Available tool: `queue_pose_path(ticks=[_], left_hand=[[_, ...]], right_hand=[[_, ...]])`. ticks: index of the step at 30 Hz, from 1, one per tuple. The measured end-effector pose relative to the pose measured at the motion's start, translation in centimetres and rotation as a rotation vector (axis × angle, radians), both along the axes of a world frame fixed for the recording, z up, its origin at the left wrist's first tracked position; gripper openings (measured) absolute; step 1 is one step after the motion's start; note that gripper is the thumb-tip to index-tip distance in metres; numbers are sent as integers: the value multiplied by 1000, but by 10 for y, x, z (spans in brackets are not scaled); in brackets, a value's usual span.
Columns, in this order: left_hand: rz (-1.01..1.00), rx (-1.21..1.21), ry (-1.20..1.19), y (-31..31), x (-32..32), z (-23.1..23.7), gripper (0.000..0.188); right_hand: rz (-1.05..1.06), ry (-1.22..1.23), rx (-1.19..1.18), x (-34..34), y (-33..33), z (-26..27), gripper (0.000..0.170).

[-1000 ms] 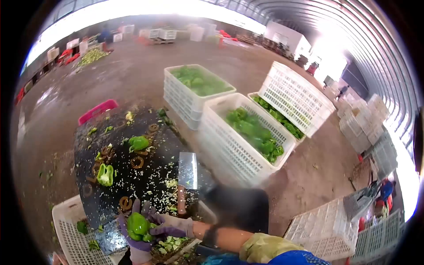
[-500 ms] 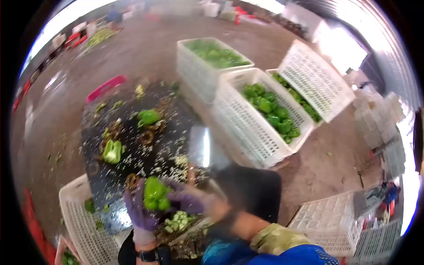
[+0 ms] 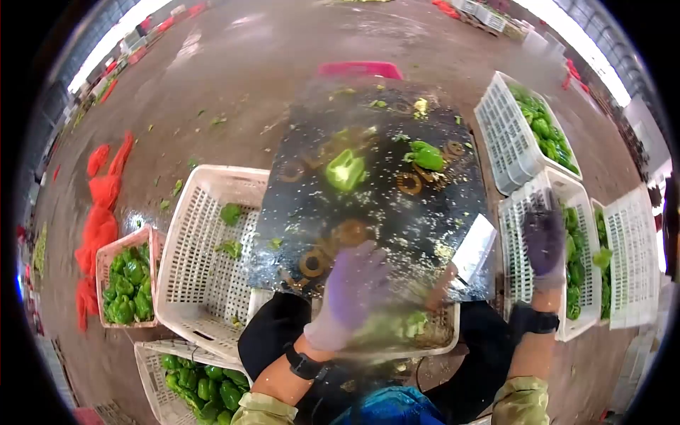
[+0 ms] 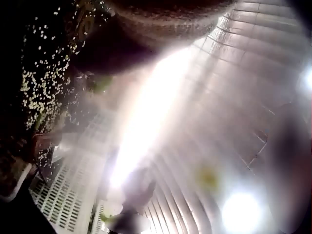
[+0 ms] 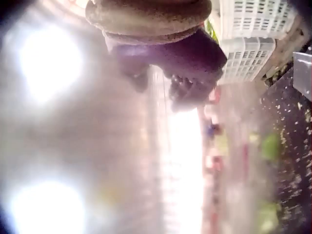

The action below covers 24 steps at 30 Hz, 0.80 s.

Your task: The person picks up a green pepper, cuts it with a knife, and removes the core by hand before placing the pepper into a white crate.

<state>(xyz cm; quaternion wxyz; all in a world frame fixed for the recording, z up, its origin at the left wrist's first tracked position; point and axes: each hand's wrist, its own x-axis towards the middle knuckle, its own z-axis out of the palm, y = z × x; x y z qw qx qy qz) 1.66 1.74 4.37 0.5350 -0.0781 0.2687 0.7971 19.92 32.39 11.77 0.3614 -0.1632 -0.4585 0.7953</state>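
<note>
My left hand (image 3: 350,290), in a purple glove and blurred, is over the near edge of the black board (image 3: 283,234), fingers stretched forward, holding nothing visible. My right hand (image 3: 544,237), in a darker-looking glove, is raised over the white crate of green peppers (image 3: 572,265) at the right. The right wrist view shows this right hand (image 5: 170,68) with its thumb apart from loosely bent fingers and nothing between them. A small green piece (image 3: 602,256) appears beside it, over the crates. On the board lie a cut pepper (image 3: 346,171), a green pepper (image 3: 425,156) and a cleaver (image 3: 474,244).
A pale crate (image 3: 205,255) with a few scraps stands left of the board. Beyond it are a smaller crate of peppers (image 3: 127,283) and red netting (image 3: 99,234). Another pepper crate (image 3: 528,134) is at the far right. A tray of scraps (image 3: 443,333) sits before my lap.
The green pepper between my hands is gone from them. My right hand has swung out right to the crates, and the left is by the board's near edge. The head view has turned left.
</note>
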Motion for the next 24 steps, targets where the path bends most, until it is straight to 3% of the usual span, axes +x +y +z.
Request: queue_pose_path(ticks=[1, 2, 4, 5, 6, 7, 8, 11, 15, 16, 18, 20, 22, 24], left_hand=[[47, 19, -89, 1, -1, 1, 55], [60, -31, -93, 1, -2, 2, 54], [115, -60, -129, 0, -4, 5, 53], [126, 52, -144, -7, -4, -11, 53], [153, -91, -164, -2, -8, 3, 54], [159, -81, -126, -5, -9, 1, 54], [164, -71, -85, -8, -11, 0, 54], [202, -166, -125, -6, -16, 10, 56], [240, -159, -141, -12, -21, 13, 53], [245, -150, -148, -13, -21, 11, 52], [258, -101, -128, -19, -21, 5, 49], [279, -67, -83, -23, -19, 6, 47], [259, -78, -74, -23, -20, 14, 45], [204, -31, -65, -30, -21, 21, 45]], right_hand=[[-113, -299, 63, -41, -18, -5, 39], [-74, -467, 193, -73, -27, -26, 40], [242, -631, 561, -137, -48, -58, 57], [359, -658, 699, -168, -64, -67, 63], [390, -634, 862, -196, -73, -86, 68], [417, -797, 1136, -220, -91, -69, 70], [360, -799, 1314, -243, -96, -84, 67], [257, -1003, 1510, -298, -119, -103, 53], [106, -1040, 1358, -320, -121, -145, 48], [153, -1125, 1280, -318, -126, -133, 48], [152, -1013, 1349, -306, -119, -137, 50], [405, -645, 646, -277, -118, -136, 52], [548, -700, 358, -233, -139, -90, 50], [673, -535, 422, -184, -153, -79, 51]])
